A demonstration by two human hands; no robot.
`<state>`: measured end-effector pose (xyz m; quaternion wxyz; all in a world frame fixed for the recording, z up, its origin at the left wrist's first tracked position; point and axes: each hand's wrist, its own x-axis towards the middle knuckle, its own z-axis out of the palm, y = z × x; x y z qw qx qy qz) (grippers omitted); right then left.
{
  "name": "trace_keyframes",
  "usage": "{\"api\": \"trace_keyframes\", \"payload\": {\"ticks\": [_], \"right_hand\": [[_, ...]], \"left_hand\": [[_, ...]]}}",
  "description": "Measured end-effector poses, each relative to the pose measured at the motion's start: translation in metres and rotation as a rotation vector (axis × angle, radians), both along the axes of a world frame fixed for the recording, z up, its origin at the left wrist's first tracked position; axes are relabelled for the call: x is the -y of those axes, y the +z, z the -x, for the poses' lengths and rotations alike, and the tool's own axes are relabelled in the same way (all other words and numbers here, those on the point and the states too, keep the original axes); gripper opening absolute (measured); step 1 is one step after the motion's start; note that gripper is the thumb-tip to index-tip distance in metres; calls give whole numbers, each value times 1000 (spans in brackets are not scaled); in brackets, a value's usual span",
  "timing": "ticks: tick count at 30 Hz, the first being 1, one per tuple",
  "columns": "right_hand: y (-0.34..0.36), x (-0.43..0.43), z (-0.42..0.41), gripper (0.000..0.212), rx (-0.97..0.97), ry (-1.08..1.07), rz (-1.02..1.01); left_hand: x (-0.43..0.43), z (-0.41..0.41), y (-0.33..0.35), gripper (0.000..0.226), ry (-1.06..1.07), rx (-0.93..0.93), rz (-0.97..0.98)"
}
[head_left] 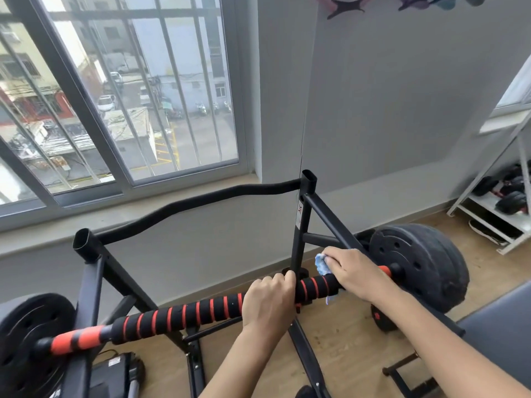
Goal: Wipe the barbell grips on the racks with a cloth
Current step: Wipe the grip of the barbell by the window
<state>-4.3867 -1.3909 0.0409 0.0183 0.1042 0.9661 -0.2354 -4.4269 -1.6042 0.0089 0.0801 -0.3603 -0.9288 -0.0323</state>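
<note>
A barbell with a black foam grip ringed in red (184, 314) lies across a black rack (298, 225), running from lower left to upper right. My left hand (267, 303) grips the bar near its middle. My right hand (353, 271) holds a blue cloth (322, 264) wrapped round the grip near its right end, beside the right weight plate (422, 262). A scrap of the cloth hangs below the bar.
The left weight plate (26, 340) sits at the lower left. A curved black rack bar (184, 205) runs along the window sill behind. A white shelf with dark dumbbells (505, 202) stands at right. A grey bench pad (500, 340) lies at lower right.
</note>
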Motion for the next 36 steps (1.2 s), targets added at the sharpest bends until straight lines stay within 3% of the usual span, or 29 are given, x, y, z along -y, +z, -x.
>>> {"api": "trace_keyframes", "payload": {"ticks": [4, 9, 20, 22, 27, 36], "right_hand": [[0, 11, -25, 20, -206, 41, 101], [-3, 26, -60, 24, -425, -53, 97], [-10, 43, -97, 22, -451, -306, 219], [-18, 45, -104, 20, -384, -403, 390], [-24, 73, -102, 21, -500, -688, 1254], [-6, 82, -95, 19, -538, -813, 1784]], "left_hand": [[0, 1, -3, 35, 13, 8, 23], [0, 1, -3, 35, 18, 14, 2], [-1, 1, -3, 37, 19, 29, -10], [-1, 1, -2, 37, 18, 31, -11], [0, 1, -3, 41, 13, 42, 1], [-3, 0, -5, 40, 30, 29, -22]]}}
